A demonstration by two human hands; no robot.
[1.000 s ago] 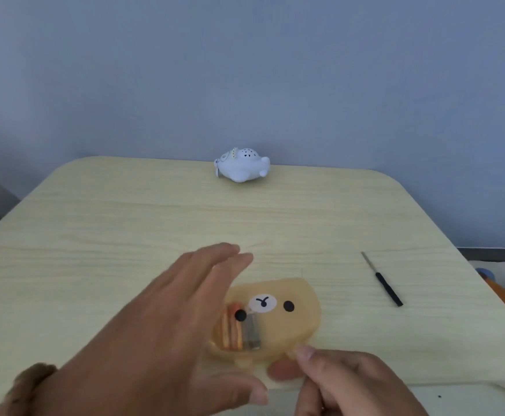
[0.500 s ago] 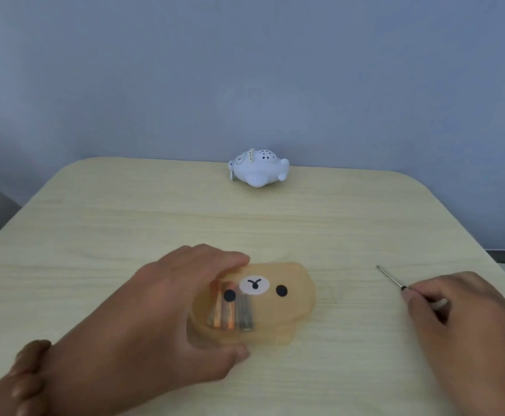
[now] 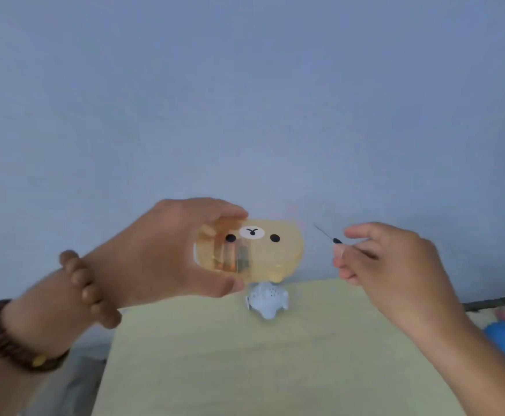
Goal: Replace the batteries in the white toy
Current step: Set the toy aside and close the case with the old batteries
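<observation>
Holding translucent amber bear-faced plastic case (image 3: 263,250) aloft, left hand (image 3: 167,250) curled round it; my right hand (image 3: 389,259) pinches thin black-handled screwdriver (image 3: 336,241). White plastic toy (image 3: 267,300) sits at surface's (image 3: 245,370) far edge. A slip could scatter batteries (image 3: 230,256).

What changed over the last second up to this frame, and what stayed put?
The left hand has lifted the bear-face case, batteries inside, off the table and grips it in the air. The right hand, which was at the case's near edge, went to the screwdriver, pinched it and raised it too. The white toy stays at the table's far edge, untouched.
</observation>
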